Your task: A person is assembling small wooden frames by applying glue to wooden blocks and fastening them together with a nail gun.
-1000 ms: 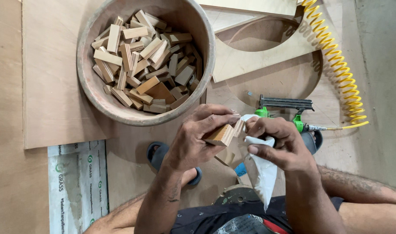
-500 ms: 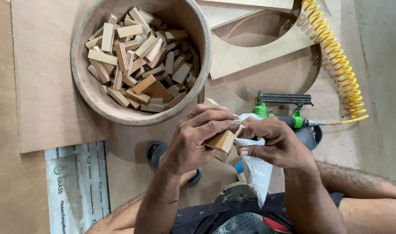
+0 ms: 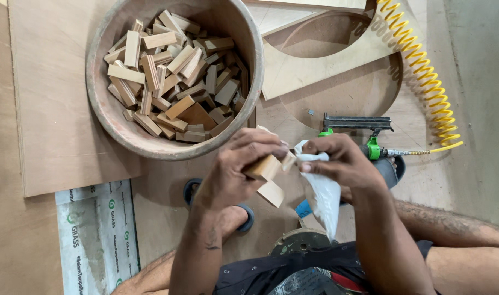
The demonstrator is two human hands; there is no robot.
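Note:
My left hand grips small wooden blocks, with another block sticking out just below the fingers. My right hand squeezes a white plastic bag, its twisted tip pressed against the end of the blocks. Both hands meet in front of my body, just below a large round bowl filled with several short wooden blocks.
A green and black nail gun lies behind my right hand, joined to a coiled yellow air hose. Plywood sheets with round cut-outs cover the floor. A sandalled foot and a printed white sheet are below.
The bag's tip has closed in on the blocks held in my left hand. The view has shifted slightly; the hands stay in the same place.

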